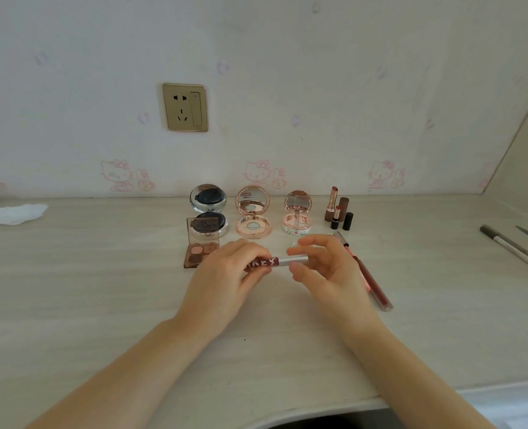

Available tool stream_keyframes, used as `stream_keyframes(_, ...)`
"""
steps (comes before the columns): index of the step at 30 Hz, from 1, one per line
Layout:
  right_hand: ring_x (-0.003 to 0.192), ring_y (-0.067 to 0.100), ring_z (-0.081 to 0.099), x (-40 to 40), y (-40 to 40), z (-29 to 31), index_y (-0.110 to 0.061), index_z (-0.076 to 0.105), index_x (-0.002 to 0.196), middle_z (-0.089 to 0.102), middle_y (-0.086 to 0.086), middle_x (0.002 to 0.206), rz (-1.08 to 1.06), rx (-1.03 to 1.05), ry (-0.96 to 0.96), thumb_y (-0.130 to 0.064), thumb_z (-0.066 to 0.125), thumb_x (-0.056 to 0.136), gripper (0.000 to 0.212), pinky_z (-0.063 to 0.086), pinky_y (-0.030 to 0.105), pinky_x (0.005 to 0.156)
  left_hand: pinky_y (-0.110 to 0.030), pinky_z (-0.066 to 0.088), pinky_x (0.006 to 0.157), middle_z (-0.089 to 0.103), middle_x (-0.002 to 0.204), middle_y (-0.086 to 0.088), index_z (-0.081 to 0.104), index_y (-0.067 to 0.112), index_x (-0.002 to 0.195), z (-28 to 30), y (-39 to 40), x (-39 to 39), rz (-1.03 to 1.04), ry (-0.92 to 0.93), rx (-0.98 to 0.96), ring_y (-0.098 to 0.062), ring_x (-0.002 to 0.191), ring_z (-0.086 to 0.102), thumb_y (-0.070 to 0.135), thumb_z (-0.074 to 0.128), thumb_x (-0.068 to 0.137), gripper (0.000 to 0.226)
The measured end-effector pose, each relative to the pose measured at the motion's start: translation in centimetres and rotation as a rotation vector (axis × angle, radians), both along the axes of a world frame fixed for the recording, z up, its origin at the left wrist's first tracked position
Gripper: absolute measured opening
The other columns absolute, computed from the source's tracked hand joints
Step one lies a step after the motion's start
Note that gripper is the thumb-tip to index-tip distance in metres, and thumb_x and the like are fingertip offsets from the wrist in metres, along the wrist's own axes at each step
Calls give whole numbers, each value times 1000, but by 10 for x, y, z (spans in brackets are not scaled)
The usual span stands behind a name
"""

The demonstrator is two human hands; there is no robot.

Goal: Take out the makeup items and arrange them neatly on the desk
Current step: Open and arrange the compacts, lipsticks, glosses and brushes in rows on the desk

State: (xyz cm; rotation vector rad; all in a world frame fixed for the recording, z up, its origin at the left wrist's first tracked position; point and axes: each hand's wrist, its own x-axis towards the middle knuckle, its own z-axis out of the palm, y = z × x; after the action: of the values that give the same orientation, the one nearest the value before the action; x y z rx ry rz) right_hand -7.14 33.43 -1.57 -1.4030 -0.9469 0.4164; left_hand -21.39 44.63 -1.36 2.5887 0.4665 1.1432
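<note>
Both forearms reach in from the near edge of the pale wood-grain surface (101, 305). At mid-surface the left hand (225, 274) curls its fingers (250, 249) round the dark red end of a lip gloss tube (275, 262), which lies level between the two hands. The right hand (327, 270) pinches the tube's silver cap end between thumb and forefinger, its other fingers loosely bent.

Just beyond the left fingers lies an open brown eyeshadow palette (201, 244). Farther back stands a row of three open round compacts: a black cushion compact (208, 209), a rose-gold compact (252, 212) and a small pink compact (297, 212). Beyond the right fingers stand several lipsticks (338, 209), upright and close together. Just right of the right hand a long dark red lip gloss (374, 283) lies on the surface, partly hidden by that hand. Far right lie grey pencils (513, 246); far left, a crumpled white tissue (15, 213). A gold wall socket (185, 107) sits above.
</note>
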Motion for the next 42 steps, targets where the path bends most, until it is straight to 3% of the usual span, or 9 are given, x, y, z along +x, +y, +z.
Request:
stream_keyframes(5, 72, 14, 72, -5, 0, 3, -19, 67, 96, 74, 5, 77, 5, -71, 149, -36, 49, 97, 25, 59, 25, 62, -41, 47, 73, 65, 89, 9, 68, 20, 96, -1, -1, 1, 47, 5, 97, -19, 82, 61, 24, 71, 84, 12)
stream_keyframes(9, 62, 5, 67, -4, 0, 2, -19, 69, 86, 72, -2, 68, -53, -135, -8, -27, 54, 96, 20, 52, 17, 54, -38, 43, 82, 65, 93, 10, 69, 22, 97, -3, -2, 2, 59, 10, 102, -18, 85, 60, 29, 64, 87, 12)
stream_keyframes(12, 69, 9, 69, -3, 1, 1, -21, 66, 93, 73, -1, 77, -44, -80, 15, -12, 60, 92, 11, 54, 21, 55, -43, 46, 82, 65, 95, 9, 70, 20, 99, -3, -1, 3, 63, 12, 73, -21, 88, 60, 24, 67, 87, 13)
stream_keyframes(15, 78, 11, 69, -4, 0, 2, -23, 64, 99, 71, -3, 92, -42, -50, 20, -1, 66, 85, 25, 55, 22, 57, -45, 47, 79, 65, 95, 9, 71, 19, 100, -2, 0, 2, 51, 9, 33, -22, 89, 61, 24, 67, 87, 14)
stream_keyframes(21, 68, 4, 67, -4, 0, 2, -20, 69, 93, 74, -4, 77, -47, -106, 116, -34, 58, 93, 18, 52, 18, 54, -46, 48, 77, 65, 96, 9, 70, 20, 99, -3, 0, 3, 38, 1, 40, -21, 88, 61, 23, 69, 86, 14)
stream_keyframes(24, 60, 2, 62, -4, 1, 2, -20, 68, 86, 73, -4, 70, -50, -130, 37, -28, 56, 95, 18, 49, 15, 50, -46, 48, 77, 64, 96, 10, 69, 21, 100, -4, 0, 2, 32, 7, 47, -20, 88, 61, 24, 67, 87, 14)
stream_keyframes(30, 79, 15, 65, -3, 0, -1, -27, 66, 93, 69, 0, 88, -43, -71, -19, -5, 64, 87, 23, 55, 21, 59, -45, 47, 79, 64, 97, 11, 70, 21, 101, -4, 2, 2, 53, 10, 24, -19, 90, 61, 25, 67, 87, 15)
stream_keyframes(36, 70, 10, 67, -2, 3, -1, -20, 68, 97, 73, -3, 80, -33, -81, 113, -31, 60, 92, 14, 56, 24, 57, -46, 48, 79, 65, 97, 9, 70, 20, 100, -4, 0, 2, 55, -9, 36, -21, 90, 62, 25, 68, 87, 14)
stream_keyframes(42, 63, 3, 64, -3, 2, -3, -27, 66, 90, 72, -5, 75, -21, -111, -9, -17, 57, 94, 14, 51, 17, 54, -45, 47, 79, 65, 96, 11, 70, 22, 99, -4, 0, 2, 53, 1, 50, -19, 90, 62, 26, 68, 87, 13)
